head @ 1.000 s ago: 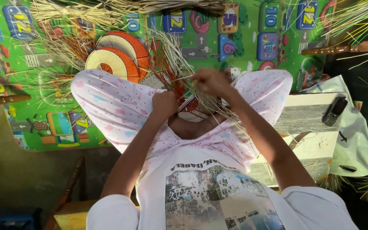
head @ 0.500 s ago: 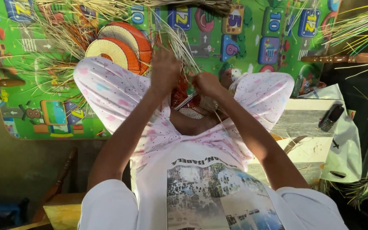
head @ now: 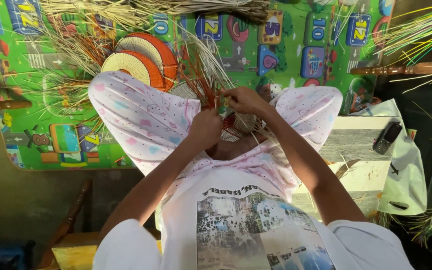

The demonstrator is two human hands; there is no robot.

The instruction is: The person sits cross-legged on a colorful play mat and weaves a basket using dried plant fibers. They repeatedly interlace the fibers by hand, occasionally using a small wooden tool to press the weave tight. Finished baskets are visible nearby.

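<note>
Left of centre, on the green play mat that covers the floor, lie two finished round woven discs in orange and pale straw, with loose straw strands scattered about them. At centre, between the person's raised knees, sits the small woven piece, a round mesh of pale and reddish strips; its loose reddish strips fan up and away from the body toward the mat. The left hand is closed against the near left edge of the piece. The right hand is pinched shut on strands just above it, the two hands close together but not touching. The right hand lies nearer the free strip ends. To the right, a pale wooden surface carries a dark phone on a white bag; coloured strips project from the upper right corner.
</note>
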